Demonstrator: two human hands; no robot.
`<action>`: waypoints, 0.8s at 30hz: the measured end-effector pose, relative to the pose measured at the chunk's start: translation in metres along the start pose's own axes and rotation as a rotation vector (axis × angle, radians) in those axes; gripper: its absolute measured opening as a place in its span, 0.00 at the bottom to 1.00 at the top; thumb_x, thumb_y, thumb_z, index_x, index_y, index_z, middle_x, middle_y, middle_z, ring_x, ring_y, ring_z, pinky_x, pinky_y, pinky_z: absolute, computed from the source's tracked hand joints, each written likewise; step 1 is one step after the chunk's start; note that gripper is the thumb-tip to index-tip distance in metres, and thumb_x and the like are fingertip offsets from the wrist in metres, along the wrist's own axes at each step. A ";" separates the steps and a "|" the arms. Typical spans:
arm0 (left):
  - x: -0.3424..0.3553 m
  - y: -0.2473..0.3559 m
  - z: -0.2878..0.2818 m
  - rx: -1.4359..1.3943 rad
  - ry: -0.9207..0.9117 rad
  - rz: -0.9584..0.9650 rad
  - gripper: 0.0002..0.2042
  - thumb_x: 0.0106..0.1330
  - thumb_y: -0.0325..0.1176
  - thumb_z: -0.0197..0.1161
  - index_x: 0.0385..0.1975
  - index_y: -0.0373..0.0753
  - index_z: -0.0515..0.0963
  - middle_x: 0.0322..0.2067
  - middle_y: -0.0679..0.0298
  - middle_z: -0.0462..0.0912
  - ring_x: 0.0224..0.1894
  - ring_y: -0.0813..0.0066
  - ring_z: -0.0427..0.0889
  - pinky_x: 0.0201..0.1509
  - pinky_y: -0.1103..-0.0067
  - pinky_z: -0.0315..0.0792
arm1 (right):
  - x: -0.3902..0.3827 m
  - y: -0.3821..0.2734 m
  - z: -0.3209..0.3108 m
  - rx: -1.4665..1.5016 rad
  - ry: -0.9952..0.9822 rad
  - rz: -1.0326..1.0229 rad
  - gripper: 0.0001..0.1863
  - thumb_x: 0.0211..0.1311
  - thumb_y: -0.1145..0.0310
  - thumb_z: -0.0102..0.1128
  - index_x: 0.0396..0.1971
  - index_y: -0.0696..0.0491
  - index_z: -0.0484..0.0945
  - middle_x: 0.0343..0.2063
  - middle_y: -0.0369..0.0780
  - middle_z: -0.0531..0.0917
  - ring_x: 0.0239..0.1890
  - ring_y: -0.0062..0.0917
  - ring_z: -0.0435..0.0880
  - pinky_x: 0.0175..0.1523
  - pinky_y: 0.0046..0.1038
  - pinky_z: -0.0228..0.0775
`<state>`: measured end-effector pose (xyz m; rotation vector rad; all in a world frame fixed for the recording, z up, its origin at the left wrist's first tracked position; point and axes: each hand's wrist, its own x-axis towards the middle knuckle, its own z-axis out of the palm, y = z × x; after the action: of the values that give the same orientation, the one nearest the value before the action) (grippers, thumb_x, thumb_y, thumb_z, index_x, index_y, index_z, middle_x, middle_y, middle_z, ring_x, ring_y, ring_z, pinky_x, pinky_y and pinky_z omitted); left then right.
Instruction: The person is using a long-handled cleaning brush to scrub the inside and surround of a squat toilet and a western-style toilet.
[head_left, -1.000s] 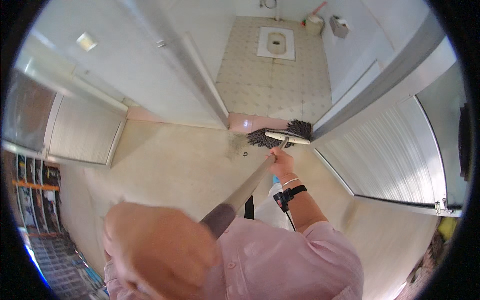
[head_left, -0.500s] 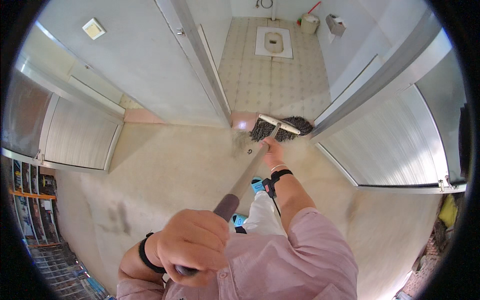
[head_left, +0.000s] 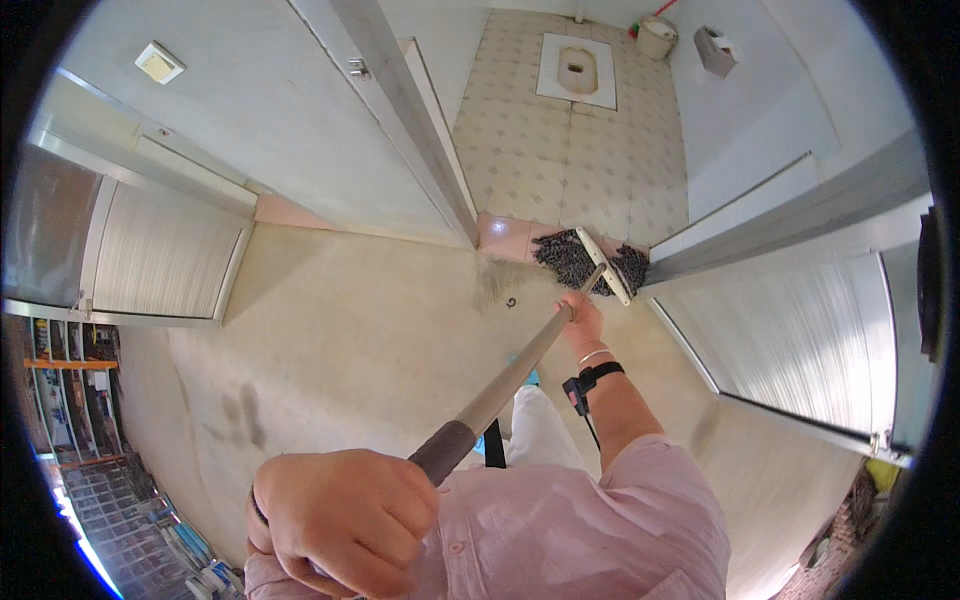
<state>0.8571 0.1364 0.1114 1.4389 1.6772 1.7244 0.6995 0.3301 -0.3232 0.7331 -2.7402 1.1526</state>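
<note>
My left hand [head_left: 345, 510] grips the dark upper end of a long mop handle [head_left: 515, 370], low in the picture against my pink shirt. Further down the handle, my right hand [head_left: 582, 322] is closed round the pole; a black strapped device is on that wrist. The mop head [head_left: 562, 262], dark shaggy strands on a pale bar, lies across the pink tiled threshold [head_left: 502, 236] at the right door jamb. A dirty smudge and a small dark curled bit [head_left: 511, 302] are on the beige floor beside it.
Beyond the doorway are a squat toilet [head_left: 577, 70], a bucket [head_left: 655, 38] and a wall holder [head_left: 716, 50]. Metal-panelled doors stand at left [head_left: 160, 255] and right [head_left: 790, 340]. A switch [head_left: 160, 63] is on the wall. Shelves [head_left: 70, 370] line the far left; my feet are below me.
The mop head's pale bar has swivelled from nearly level to a steep slant. Since half a second ago the head and my right hand have shifted right, my left hand left.
</note>
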 end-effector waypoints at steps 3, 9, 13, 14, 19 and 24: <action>0.010 -0.004 -0.005 -0.014 0.220 0.200 0.11 0.54 0.26 0.49 0.10 0.39 0.68 0.10 0.70 0.61 0.10 0.77 0.61 0.13 0.78 0.53 | 0.012 -0.003 0.020 0.136 0.100 0.022 0.09 0.42 0.67 0.62 0.23 0.50 0.70 0.25 0.41 0.75 0.31 0.36 0.75 0.35 0.31 0.68; -0.004 0.020 -0.018 0.070 0.356 0.055 0.08 0.52 0.26 0.51 0.14 0.34 0.71 0.11 0.65 0.69 0.11 0.74 0.66 0.13 0.79 0.57 | 0.043 -0.051 0.034 0.069 -0.082 0.000 0.07 0.47 0.65 0.57 0.22 0.50 0.70 0.26 0.40 0.74 0.33 0.37 0.74 0.37 0.34 0.69; -0.009 0.029 -0.017 0.212 0.426 0.055 0.08 0.53 0.27 0.52 0.13 0.37 0.69 0.12 0.67 0.71 0.12 0.75 0.69 0.15 0.77 0.65 | 0.050 -0.064 0.044 0.173 -0.044 -0.116 0.06 0.45 0.67 0.57 0.19 0.50 0.70 0.23 0.39 0.73 0.29 0.35 0.74 0.34 0.32 0.68; -0.012 0.033 -0.016 0.211 0.494 0.033 0.11 0.55 0.27 0.52 0.11 0.39 0.65 0.09 0.71 0.68 0.10 0.78 0.67 0.15 0.77 0.66 | 0.054 -0.073 0.044 0.198 -0.060 -0.165 0.06 0.42 0.69 0.59 0.19 0.49 0.69 0.20 0.38 0.72 0.27 0.34 0.74 0.32 0.31 0.68; -0.017 0.046 -0.005 0.347 0.525 -0.057 0.08 0.54 0.27 0.55 0.15 0.40 0.67 0.11 0.70 0.70 0.12 0.79 0.68 0.17 0.79 0.65 | 0.075 -0.101 0.052 0.248 -0.204 -0.236 0.05 0.42 0.69 0.57 0.18 0.49 0.70 0.21 0.38 0.73 0.28 0.34 0.75 0.32 0.31 0.68; -0.008 0.044 -0.015 0.277 0.502 -0.139 0.05 0.49 0.27 0.54 0.15 0.38 0.73 0.15 0.63 0.74 0.15 0.72 0.72 0.19 0.77 0.68 | 0.094 -0.082 0.038 0.115 -0.450 -0.326 0.04 0.42 0.71 0.54 0.22 0.53 0.72 0.23 0.43 0.73 0.31 0.38 0.75 0.36 0.34 0.69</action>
<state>0.8658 0.1107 0.1501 1.0027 2.2902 1.9427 0.6584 0.2170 -0.2726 1.5579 -2.7376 1.1945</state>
